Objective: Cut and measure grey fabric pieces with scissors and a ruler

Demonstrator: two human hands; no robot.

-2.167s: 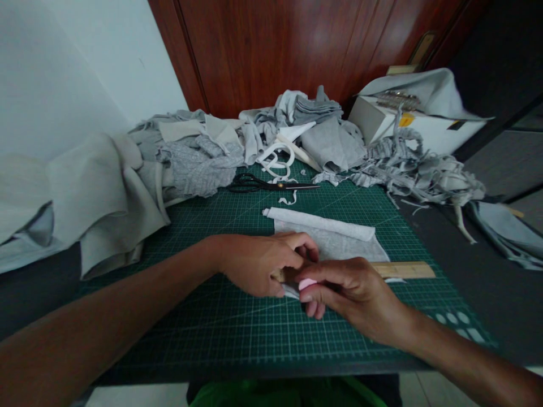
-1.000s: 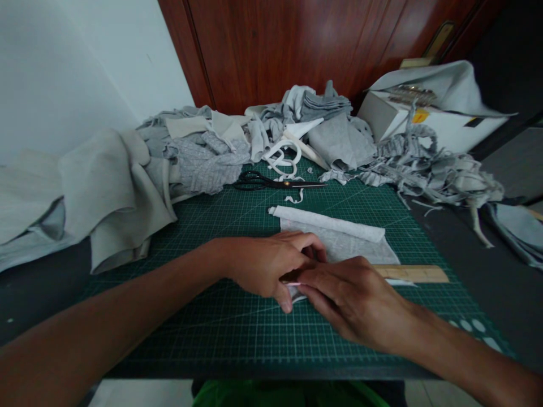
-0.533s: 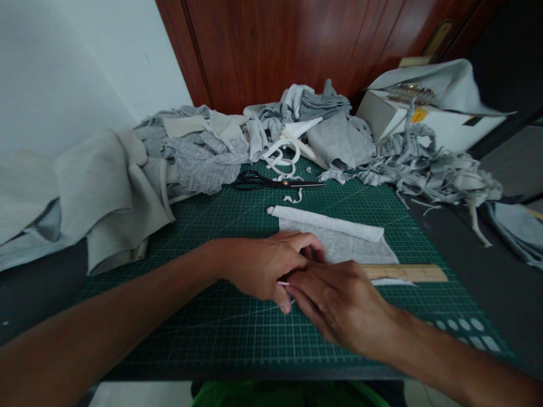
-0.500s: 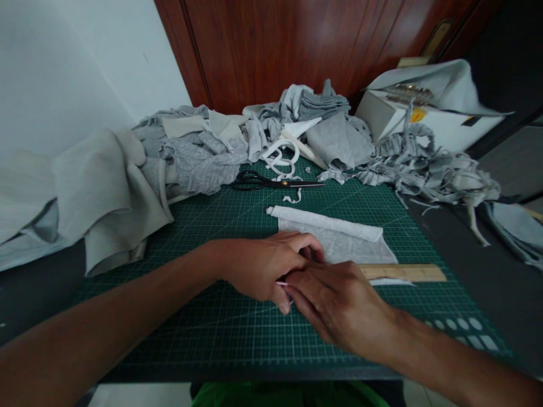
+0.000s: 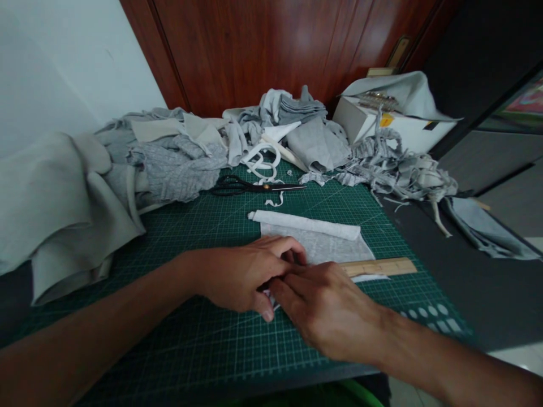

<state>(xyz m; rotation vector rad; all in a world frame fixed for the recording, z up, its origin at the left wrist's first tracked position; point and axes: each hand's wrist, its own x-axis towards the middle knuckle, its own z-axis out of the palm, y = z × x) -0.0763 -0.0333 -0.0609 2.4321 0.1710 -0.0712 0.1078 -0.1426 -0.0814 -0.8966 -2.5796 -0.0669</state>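
A piece of light grey cloth (image 5: 326, 244) lies on the green cutting mat (image 5: 212, 345), its far edge rolled up. Across its near part runs a wooden ruler (image 5: 382, 267), whose left end is hidden under my hands. My left hand (image 5: 248, 274) rests over the cloth and the ruler's hidden end, fingers bent but apart, thumb stretched towards me. Against it lies my right hand (image 5: 324, 308), fingers pressed together and pointing left beneath the left palm. What those fingertips hold is covered. A pale edge of cloth shows between the hands.
Beyond the cloth lie black-handled scissors (image 5: 258, 186) and white-handled scissors (image 5: 263, 161). Grey fabric heaps (image 5: 178, 161) line the back and left. At the right are shredded cloth strips (image 5: 407, 169), a white box (image 5: 407, 133) and folded cloth (image 5: 487, 223).
The camera has turned slightly right, so everything sits further left. My right fingertips have slid deeper under my left palm, and the small pink sliver seen between the hands is now hidden.
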